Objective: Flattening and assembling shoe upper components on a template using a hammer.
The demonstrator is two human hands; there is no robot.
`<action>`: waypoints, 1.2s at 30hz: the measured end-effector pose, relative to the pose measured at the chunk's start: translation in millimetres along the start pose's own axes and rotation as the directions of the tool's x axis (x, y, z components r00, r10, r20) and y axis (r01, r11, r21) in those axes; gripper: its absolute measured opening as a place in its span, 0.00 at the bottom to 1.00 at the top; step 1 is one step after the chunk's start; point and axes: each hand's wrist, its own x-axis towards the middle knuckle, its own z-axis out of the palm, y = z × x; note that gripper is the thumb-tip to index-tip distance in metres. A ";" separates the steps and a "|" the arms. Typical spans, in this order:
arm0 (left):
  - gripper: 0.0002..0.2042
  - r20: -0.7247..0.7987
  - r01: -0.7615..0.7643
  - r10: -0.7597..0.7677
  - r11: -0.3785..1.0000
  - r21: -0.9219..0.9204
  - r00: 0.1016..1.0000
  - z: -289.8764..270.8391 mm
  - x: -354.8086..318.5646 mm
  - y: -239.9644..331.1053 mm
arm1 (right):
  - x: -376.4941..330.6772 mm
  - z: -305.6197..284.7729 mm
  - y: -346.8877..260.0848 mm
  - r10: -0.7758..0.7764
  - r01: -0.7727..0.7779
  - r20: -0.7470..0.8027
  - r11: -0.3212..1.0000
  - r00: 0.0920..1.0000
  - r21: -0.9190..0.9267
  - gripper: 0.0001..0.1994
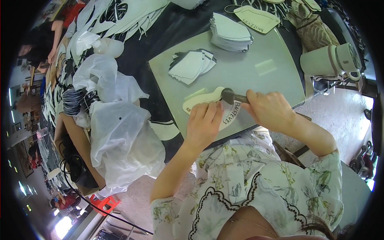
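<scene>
1. The cream cut-out piece point(202, 100), a flat curved shape, lies on the grey-green cutting board point(256, 76) at its near edge, just in front of the person. Judging from the pose, it is being pressed or struck flat, so it should rest fully on the board and not hang over the edge.
2. The left hand point(205, 122) lies palm down, fingers spread flat on the piece. Firm, even pressure there would stop it sliding; the fingertips sit close to the tool head and are better kept a little back.
3. The right hand point(270, 110) is closed around the handle of a small dark hammer-like tool point(231, 96), whose round head touches the piece near its middle. Short, square contact seems wiser than a slanted blow, which could mark the surface.
4. A fanned group of white pieces point(192, 66) and a taller stack of white pieces point(231, 32) sit farther back on the board, well apart from the work.
5. Crumpled clear plastic bags point(120, 132) lie on the table point(168, 32) to the left.
</scene>
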 end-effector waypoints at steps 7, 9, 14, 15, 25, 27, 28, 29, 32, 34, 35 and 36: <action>0.15 -0.007 0.011 -0.011 1.000 0.000 1.000 2.3 -3.5 -2.9 | 6.3 -6.9 -2.5 -0.011 0.012 0.107 1.000 0.994 -0.009 0.16; 0.15 -0.015 0.021 -0.021 1.000 -0.003 1.000 0.9 -3.5 -1.6 | 7.5 -13.5 -2.3 -0.040 0.040 0.013 0.999 0.999 0.014 0.16; 0.15 -0.023 0.122 -0.127 0.982 -0.144 0.992 -1.5 -5.3 -6.2 | 11.2 -2.9 0.1 -0.018 0.021 0.105 0.999 0.994 -0.030 0.16; 0.15 -0.013 0.181 -0.189 0.954 -0.240 0.982 -1.5 -6.3 -9.3 | 12.1 -2.2 0.7 -0.021 0.025 0.112 0.999 0.994 -0.038 0.16; 0.13 0.012 0.039 -0.038 0.997 -0.071 0.999 -9.1 -3.5 -14.4 | 3.0 -4.0 -2.4 -0.100 0.112 -0.113 0.988 0.988 0.104 0.17; 0.13 0.015 0.068 -0.067 0.989 -0.135 0.998 -10.0 -4.2 -16.2 | 6.4 -0.7 -4.2 -0.060 0.057 0.093 0.998 0.994 0.035 0.18; 0.13 0.009 0.072 -0.072 0.988 -0.136 0.997 -9.7 -4.5 -16.2 | 7.0 -2.0 -3.7 -0.062 0.059 0.096 0.998 0.993 0.028 0.18; 0.13 0.010 0.088 -0.088 0.984 -0.154 0.996 -10.4 -5.5 -16.2 | 6.8 -3.6 -3.6 -0.077 0.075 0.043 0.996 0.996 0.045 0.19; 0.13 0.004 0.129 -0.131 0.968 -0.214 0.991 -10.8 -8.4 -23.3 | 8.0 1.4 0.2 -0.074 0.073 0.030 0.996 0.997 0.042 0.19; 0.13 0.000 0.153 -0.158 0.956 -0.251 0.987 -11.9 -9.6 -25.8 | 9.3 2.8 0.8 -0.059 0.058 0.069 0.998 0.996 0.025 0.19; 0.13 -0.010 0.098 -0.102 0.976 -0.197 0.995 -13.4 -10.2 -26.5 | 10.3 0.8 -0.5 -0.046 0.045 0.091 0.999 0.995 0.014 0.19; 0.13 -0.017 0.042 -0.045 0.989 -0.141 0.999 -14.7 -10.8 -27.2 | 10.9 -0.7 -1.7 -0.033 0.033 0.114 0.999 0.993 0.003 0.19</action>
